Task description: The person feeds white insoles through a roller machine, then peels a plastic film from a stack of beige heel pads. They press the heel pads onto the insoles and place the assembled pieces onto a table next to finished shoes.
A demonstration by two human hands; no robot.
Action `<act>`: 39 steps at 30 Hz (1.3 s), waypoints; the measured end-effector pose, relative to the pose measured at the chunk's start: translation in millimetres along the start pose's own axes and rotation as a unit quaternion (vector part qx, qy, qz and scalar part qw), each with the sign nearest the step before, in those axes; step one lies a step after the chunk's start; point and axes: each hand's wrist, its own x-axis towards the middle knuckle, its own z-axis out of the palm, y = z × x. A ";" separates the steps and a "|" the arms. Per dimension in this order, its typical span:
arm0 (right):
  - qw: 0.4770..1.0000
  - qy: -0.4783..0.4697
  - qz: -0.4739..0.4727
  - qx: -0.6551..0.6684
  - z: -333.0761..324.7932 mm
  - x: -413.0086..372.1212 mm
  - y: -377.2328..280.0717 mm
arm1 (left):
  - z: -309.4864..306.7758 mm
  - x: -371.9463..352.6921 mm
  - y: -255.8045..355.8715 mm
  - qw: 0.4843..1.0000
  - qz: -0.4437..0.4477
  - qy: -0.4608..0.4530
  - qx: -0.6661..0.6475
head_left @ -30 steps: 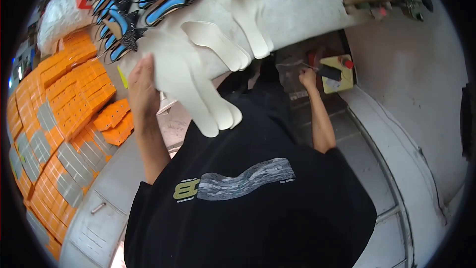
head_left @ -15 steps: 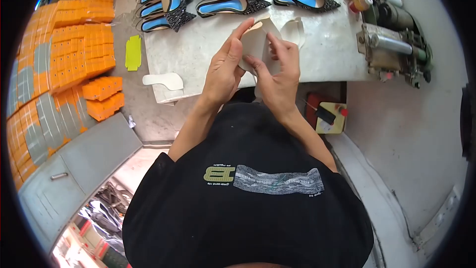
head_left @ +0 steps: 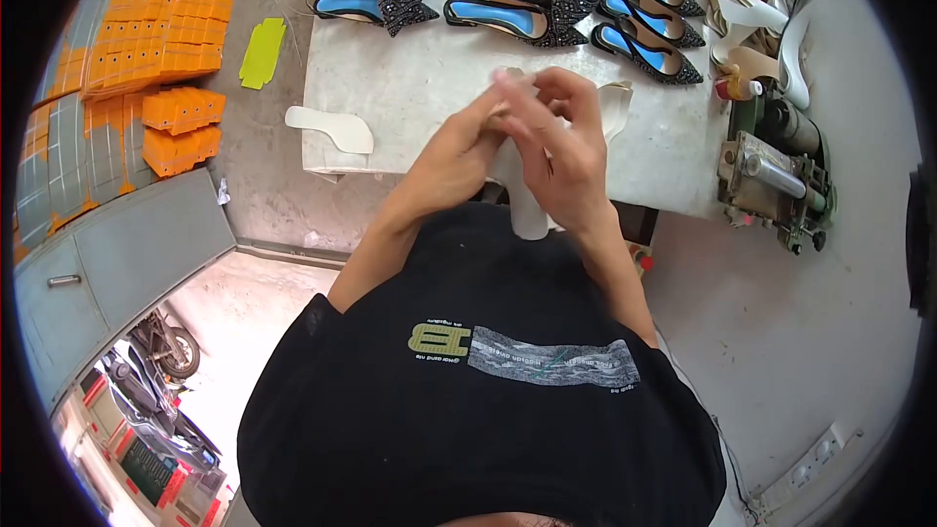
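Observation:
Above the near edge of the table, my two hands meet around a pale shoe insole [head_left: 528, 205]. Its rounded end hangs down between my wrists, close to the black shirt. My left hand [head_left: 457, 158] is closed on its upper part, with the fingertips partly hidden behind the other hand. Curled over the same end, my right hand [head_left: 566, 158] has its thumb and fingers bent in and slightly blurred. Another white insole [head_left: 337, 128] lies flat at the table's left corner. Just behind my right hand, a curved pale piece [head_left: 616, 109] rests on the table.
Rows of black pointed slingback shoes [head_left: 500, 18] with blue insoles stand along the far side of the white table [head_left: 390, 78]. A roller machine [head_left: 781, 176] and a small bottle [head_left: 740, 89] are on the right. Orange stacked pieces [head_left: 161, 29] are left, above a grey cabinet [head_left: 146, 224].
The insole has turned so one end now hangs down toward my body. My right hand has curled over its upper end. The view has shifted, showing the table further right.

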 end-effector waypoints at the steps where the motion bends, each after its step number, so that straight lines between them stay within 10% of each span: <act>1: 0.999 0.005 -0.039 0.006 3.1 2.5 6.2 | 0.7 0.9 4.6 0.999 -0.017 -0.016 -0.032; 5: 0.992 0.000 -0.129 0.014 7.3 11.7 22.5 | -3.6 3.6 7.5 0.970 -0.075 -0.064 -0.222; 9: 0.987 -0.038 -0.155 -0.009 2.9 9.6 30.3 | -16.2 5.9 -9.8 0.803 -0.142 -0.109 -0.569; 13: 0.988 -0.121 -0.074 0.056 -11.1 -5.7 29.9 | -20.3 6.4 -48.7 0.907 -0.210 0.021 -0.365; 15: 0.958 -0.038 0.096 0.268 -30.8 -21.5 17.5 | -23.6 9.9 -61.8 0.914 -0.159 0.185 -0.324; 18: 0.906 0.089 0.089 0.403 -84.3 -36.5 9.8 | -95.7 -2.5 -72.2 0.917 -0.150 0.355 -0.108; 20: 0.953 0.165 0.137 0.212 -103.8 -29.2 -0.4 | -141.7 -17.8 -77.5 0.909 -0.108 0.400 0.044; 28: 0.976 -0.053 0.208 -0.045 54.0 -41.5 204.0 | -100.9 -9.9 -26.0 0.956 -0.120 0.263 0.042; 33: 0.986 0.078 0.033 -0.147 58.9 -22.0 158.6 | -78.5 -12.4 -22.1 0.974 -0.127 0.185 -0.025; 35: 0.938 -0.078 0.266 0.207 42.4 -19.5 94.8 | -73.9 -12.8 -21.4 0.974 -0.156 0.159 -0.034; 39: 0.964 -0.076 0.199 0.158 45.7 -26.6 36.2 | -67.5 6.0 -31.6 0.970 -0.203 0.028 -0.132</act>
